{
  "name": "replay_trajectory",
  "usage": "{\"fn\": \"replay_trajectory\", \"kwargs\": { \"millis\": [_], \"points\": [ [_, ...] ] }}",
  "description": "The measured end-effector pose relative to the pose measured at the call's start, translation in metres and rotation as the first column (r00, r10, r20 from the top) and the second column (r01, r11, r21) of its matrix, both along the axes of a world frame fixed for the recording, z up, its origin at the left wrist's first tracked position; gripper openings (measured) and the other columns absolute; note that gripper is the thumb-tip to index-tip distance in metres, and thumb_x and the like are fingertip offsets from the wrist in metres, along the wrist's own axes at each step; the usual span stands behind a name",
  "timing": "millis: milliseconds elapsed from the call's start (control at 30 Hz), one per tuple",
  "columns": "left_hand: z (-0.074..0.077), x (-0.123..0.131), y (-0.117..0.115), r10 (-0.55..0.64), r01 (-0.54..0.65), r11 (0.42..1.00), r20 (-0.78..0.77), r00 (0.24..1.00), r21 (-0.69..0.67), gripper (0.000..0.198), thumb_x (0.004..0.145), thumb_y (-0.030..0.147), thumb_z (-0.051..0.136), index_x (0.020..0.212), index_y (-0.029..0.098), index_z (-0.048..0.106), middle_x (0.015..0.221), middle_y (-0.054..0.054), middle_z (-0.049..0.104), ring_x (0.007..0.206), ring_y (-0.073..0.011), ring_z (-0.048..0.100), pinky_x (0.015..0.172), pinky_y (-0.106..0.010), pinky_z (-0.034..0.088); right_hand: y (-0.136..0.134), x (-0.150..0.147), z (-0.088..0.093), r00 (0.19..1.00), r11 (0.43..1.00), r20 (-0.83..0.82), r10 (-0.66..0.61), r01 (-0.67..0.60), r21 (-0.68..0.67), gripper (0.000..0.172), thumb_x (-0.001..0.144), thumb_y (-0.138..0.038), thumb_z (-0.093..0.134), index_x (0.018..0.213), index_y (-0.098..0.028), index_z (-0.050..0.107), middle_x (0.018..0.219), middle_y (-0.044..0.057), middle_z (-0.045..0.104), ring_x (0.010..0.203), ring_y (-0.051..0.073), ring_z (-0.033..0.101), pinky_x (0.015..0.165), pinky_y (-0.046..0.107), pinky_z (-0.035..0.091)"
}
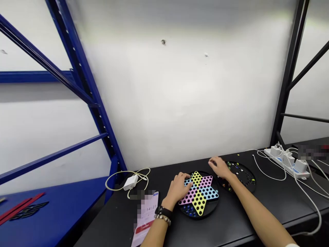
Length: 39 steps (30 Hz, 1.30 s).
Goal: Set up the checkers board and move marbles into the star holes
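A Chinese checkers board (pixel 199 202) with a yellow, pink and blue star full of holes lies in a round black tray (pixel 212 207). Blue marbles (pixel 189 210) sit in the tray's lower left pocket. My left hand (pixel 179 187) rests on the star's left side, thumb and fingers apart. My right hand (pixel 220 167) is over the left edge of a second round black tray (pixel 253 187), its fingers curled together. Whatever it may hold is hidden. In that second tray lie scattered marbles of green, white, yellow and other colours.
A phone (pixel 147 214) lies left of my left wrist. Behind it is a white charger (pixel 131 182) with a looped cable. A white power strip (pixel 288 163) with plugs and trailing cables occupies the right. Blue shelf posts (pixel 87 79) rise at left, a black post (pixel 285 79) at right.
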<state>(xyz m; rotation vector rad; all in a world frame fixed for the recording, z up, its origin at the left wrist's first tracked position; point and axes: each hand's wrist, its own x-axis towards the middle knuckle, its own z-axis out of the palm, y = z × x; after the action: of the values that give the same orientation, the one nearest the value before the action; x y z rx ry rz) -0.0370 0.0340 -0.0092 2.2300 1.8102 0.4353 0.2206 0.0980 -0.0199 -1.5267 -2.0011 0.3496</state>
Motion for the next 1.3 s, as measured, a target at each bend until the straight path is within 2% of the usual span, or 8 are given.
{"fn": "replay_trajectory", "kwargs": {
  "millis": [100,200,333,533,633,800,1033,1300],
  "points": [
    [-0.002,0.0,0.001,-0.035,0.035,0.999,0.012,0.999,0.004,0.036,0.088,0.04,0.049,0.119,0.028,0.061,0.124,-0.004,0.061,0.116,-0.0268,0.054,0.095,-0.038,0.043,-0.012,-0.028,-0.005,0.972,0.972,0.012,0.233,-0.232,-0.037,0.034,0.092,-0.046,0.048,0.117,-0.028,0.064,0.124,0.005,0.062,0.114,0.024,0.052,0.097,0.039,0.037],
    [-0.004,0.001,0.002,-0.038,0.038,0.999,0.014,0.999,0.011,0.04,0.087,0.04,0.049,0.124,0.027,0.059,0.128,-0.005,0.058,0.118,-0.0268,0.053,0.096,-0.038,0.043,-0.022,-0.045,-0.008,0.942,0.945,0.09,0.324,-0.319,-0.07,0.049,0.085,-0.057,0.057,0.124,-0.028,0.062,0.128,0.007,0.061,0.116,0.028,0.051,0.099,0.045,0.035],
    [-0.004,0.001,0.002,-0.077,0.077,0.997,-0.044,0.996,0.006,0.048,0.086,0.033,0.046,0.133,0.026,0.054,0.137,-0.006,0.051,0.119,-0.0271,0.051,0.097,-0.039,0.043,-0.027,-0.052,-0.007,0.932,0.946,0.162,0.323,-0.311,-0.094,0.064,0.08,-0.066,0.059,0.13,-0.027,0.059,0.134,0.01,0.058,0.119,0.032,0.049,0.101,0.05,0.033],
    [0.0,0.0,0.0,-0.098,0.1,0.995,-0.147,0.984,0.004,0.05,0.089,0.033,0.042,0.137,0.027,0.05,0.129,-0.009,0.052,0.112,-0.0278,0.053,0.095,-0.04,0.044,-0.029,-0.055,-0.006,0.912,0.909,0.156,0.379,-0.336,-0.246,0.09,0.073,-0.074,0.06,0.147,-0.026,0.045,0.156,0.009,0.036,0.137,0.038,0.033,0.11,0.056,0.023],
    [0.001,0.005,0.002,-0.089,0.103,0.993,-0.199,0.976,0.059,0.044,0.093,0.038,0.04,0.133,0.026,0.053,0.121,-0.011,0.054,0.107,-0.0287,0.056,0.09,-0.04,0.046,-0.031,-0.057,-0.006,0.91,0.903,0.135,0.392,-0.352,-0.246,0.091,0.073,-0.074,0.059,0.148,-0.027,0.042,0.156,0.008,0.035,0.139,0.038,0.032,0.112,0.056,0.022],
    [0.001,0.014,0.011,-0.066,0.103,0.987,-0.282,0.957,0.119,0.036,0.097,0.038,0.033,0.114,0.021,0.059,0.111,-0.012,0.054,0.1,-0.029,0.058,0.084,-0.04,0.048,-0.032,-0.056,-0.008,0.912,0.905,0.125,0.39,-0.356,-0.233,0.093,0.072,-0.074,0.06,0.149,-0.026,0.04,0.157,0.008,0.035,0.14,0.038,0.03,0.113,0.056,0.021],
    [0.001,0.004,0.023,-0.194,0.22,0.974,-0.319,0.928,0.046,0.037,0.101,0.034,0.023,0.107,0.022,0.058,0.108,-0.008,0.056,0.09,-0.0215,0.062,0.083,-0.034,0.049,-0.032,-0.055,-0.011,0.909,0.906,0.145,0.391,-0.353,-0.232,0.095,0.072,-0.075,0.06,0.151,-0.026,0.038,0.157,0.008,0.033,0.141,0.038,0.029,0.113,0.056,0.021],
    [0.005,0.003,0.029,-0.242,0.271,0.962,-0.344,0.907,0.04,0.045,0.1,0.035,0.023,0.098,0.021,0.066,0.103,-0.009,0.063,0.082,-0.022,0.066,0.077,-0.035,0.049,-0.032,-0.055,-0.011,0.908,0.906,0.143,0.394,-0.357,-0.229,0.094,0.073,-0.073,0.06,0.15,-0.025,0.038,0.157,0.008,0.033,0.141,0.037,0.029,0.114,0.055,0.02]
  ]
}}
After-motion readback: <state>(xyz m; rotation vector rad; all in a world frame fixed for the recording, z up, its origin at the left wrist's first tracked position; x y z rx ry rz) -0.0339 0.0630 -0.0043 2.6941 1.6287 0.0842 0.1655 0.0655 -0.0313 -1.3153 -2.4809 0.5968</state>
